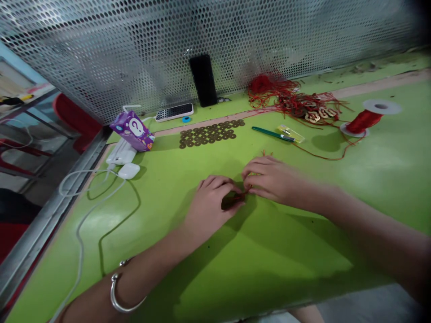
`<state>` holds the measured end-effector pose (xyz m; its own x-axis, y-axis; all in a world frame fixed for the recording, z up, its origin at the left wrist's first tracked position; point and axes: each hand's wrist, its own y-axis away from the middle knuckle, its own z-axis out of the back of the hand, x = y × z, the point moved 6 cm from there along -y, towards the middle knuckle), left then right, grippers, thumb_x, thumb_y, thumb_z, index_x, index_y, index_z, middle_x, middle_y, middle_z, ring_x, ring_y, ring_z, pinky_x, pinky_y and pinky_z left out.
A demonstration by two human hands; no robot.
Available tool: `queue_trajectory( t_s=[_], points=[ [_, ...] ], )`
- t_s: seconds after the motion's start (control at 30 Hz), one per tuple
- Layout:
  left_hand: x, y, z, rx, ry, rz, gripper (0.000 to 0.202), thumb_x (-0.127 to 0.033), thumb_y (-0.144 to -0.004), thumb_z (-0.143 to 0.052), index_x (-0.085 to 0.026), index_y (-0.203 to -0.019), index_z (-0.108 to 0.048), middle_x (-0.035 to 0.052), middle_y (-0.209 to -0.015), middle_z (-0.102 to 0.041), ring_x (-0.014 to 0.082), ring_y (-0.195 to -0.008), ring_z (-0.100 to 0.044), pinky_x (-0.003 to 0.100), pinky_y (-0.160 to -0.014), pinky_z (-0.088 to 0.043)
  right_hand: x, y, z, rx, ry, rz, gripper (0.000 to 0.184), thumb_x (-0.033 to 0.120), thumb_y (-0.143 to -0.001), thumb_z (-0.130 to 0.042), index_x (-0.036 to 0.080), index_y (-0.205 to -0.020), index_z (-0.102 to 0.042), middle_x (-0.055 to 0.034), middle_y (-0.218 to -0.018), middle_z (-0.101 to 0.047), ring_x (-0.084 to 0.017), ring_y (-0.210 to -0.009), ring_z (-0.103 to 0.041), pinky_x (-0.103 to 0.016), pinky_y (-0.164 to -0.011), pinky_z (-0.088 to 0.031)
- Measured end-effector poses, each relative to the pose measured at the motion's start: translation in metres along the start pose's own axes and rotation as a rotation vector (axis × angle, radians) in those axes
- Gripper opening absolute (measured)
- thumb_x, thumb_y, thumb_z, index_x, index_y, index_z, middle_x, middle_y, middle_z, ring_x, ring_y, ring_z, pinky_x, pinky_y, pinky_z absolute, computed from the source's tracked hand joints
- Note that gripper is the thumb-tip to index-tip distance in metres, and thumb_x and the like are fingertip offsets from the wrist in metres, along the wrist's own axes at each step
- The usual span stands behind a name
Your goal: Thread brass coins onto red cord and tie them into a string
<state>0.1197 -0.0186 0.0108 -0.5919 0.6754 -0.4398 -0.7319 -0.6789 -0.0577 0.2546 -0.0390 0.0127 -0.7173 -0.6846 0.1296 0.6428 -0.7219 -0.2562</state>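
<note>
Most of the red cord (pixel 248 189) is hidden by the fingers; any knot or piece worked on it cannot be made out. The right hand (pixel 271 179) is blurred, and both forearms are cut off by the frame. The cord is held between the hands above the near-middle of the table: pinched by the right, fingers curled close; gripped at the fingertips of the left hand (pixel 210 204), palm arched and hollow. Its short visible length is run roughly crosswise, left to right. Red ends (pixel 266 153) are seen pointing away, beyond the right knuckles. Green table (pixel 161 193) backed by a perforated metal panel (pixel 144 58); red chair (pixel 76 119) partly seen, left.
</note>
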Motion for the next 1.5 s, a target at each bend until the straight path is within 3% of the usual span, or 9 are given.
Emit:
queue_trajectory(
  t_s=[0.2, 0.43, 0.8, 1.3, 1.5],
  points=[
    [0.003, -0.001, -0.001, 0.035, 0.014, 0.083, 0.022, -0.030, -0.081, -0.075, -0.020, -0.100, -0.069, 0.0053, -0.114, -0.065, 0.0260, -0.110, -0.057, 0.048, -0.098, -0.048, 0.001, 0.003, -0.012, 0.030, 0.073, 0.058, 0.017, 0.019, -0.095, -0.047, 0.015, -0.095, -0.064, -0.0095, -0.095, -0.064, -0.022, -0.091, -0.054, -0.035, -0.080, -0.041],
    [0.004, 0.000, -0.001, 0.009, 0.015, 0.068, 0.025, -0.030, -0.081, -0.075, -0.020, -0.102, -0.066, 0.0058, -0.114, -0.063, 0.0254, -0.110, -0.057, 0.047, -0.098, -0.050, 0.005, 0.003, -0.012, 0.015, 0.091, 0.045, 0.018, 0.018, -0.095, -0.045, 0.015, -0.093, -0.062, -0.0086, -0.086, -0.062, -0.021, -0.083, -0.053, -0.034, -0.077, -0.039],
    [0.016, 0.003, 0.014, -0.113, 0.051, 0.021, 0.017, -0.025, -0.079, -0.075, -0.021, -0.093, -0.068, 0.0040, -0.104, -0.064, 0.0241, -0.105, -0.058, 0.046, -0.095, -0.049, -0.004, 0.000, 0.007, 0.138, -0.158, -0.106, 0.017, 0.018, -0.094, -0.047, 0.016, -0.092, -0.064, -0.0074, -0.087, -0.066, -0.020, -0.082, -0.057, -0.033, -0.077, -0.040],
    [0.028, 0.002, 0.015, -0.036, 0.009, -0.045, 0.017, -0.025, -0.082, -0.072, -0.021, -0.098, -0.069, 0.0026, -0.101, -0.069, 0.0234, -0.098, -0.060, 0.044, -0.090, -0.048, -0.014, 0.006, 0.009, 0.335, -0.273, -0.225, 0.013, 0.017, -0.088, -0.049, 0.017, -0.085, -0.062, -0.0075, -0.083, -0.063, -0.019, -0.076, -0.055, -0.030, -0.070, -0.037],
    [0.031, 0.004, 0.013, -0.031, -0.004, -0.055, 0.019, -0.029, -0.086, -0.069, -0.024, -0.104, -0.071, 0.0026, -0.103, -0.069, 0.0237, -0.101, -0.059, 0.045, -0.090, -0.048, -0.016, 0.010, 0.008, 0.341, -0.243, -0.269, 0.013, 0.017, -0.087, -0.049, 0.017, -0.082, -0.060, -0.0069, -0.081, -0.063, -0.019, -0.075, -0.055, -0.031, -0.070, -0.037]
  ],
)
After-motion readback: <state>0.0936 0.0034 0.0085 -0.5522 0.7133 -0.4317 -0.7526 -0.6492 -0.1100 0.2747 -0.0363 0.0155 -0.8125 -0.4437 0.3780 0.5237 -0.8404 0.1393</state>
